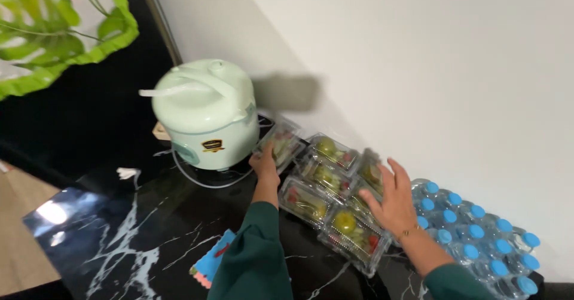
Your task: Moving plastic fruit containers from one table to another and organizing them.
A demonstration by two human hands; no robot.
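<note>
My left hand (265, 167) grips the near edge of a clear plastic fruit box (281, 143) that lies tilted against the pale green rice cooker (206, 116). My right hand (391, 199) hovers open, fingers spread, over a stack of several clear fruit boxes (335, 201) holding green fruit and red pieces. Both arms wear dark green sleeves, and a thin bracelet sits on the right wrist.
The boxes and cooker rest on a black marble-patterned counter (119, 228) against a white wall. A shrink-wrapped pack of water bottles with blue caps (478, 234) stands at the right. A blue and pink item (209, 264) lies near the front edge. Green leaves (54, 31) hang upper left.
</note>
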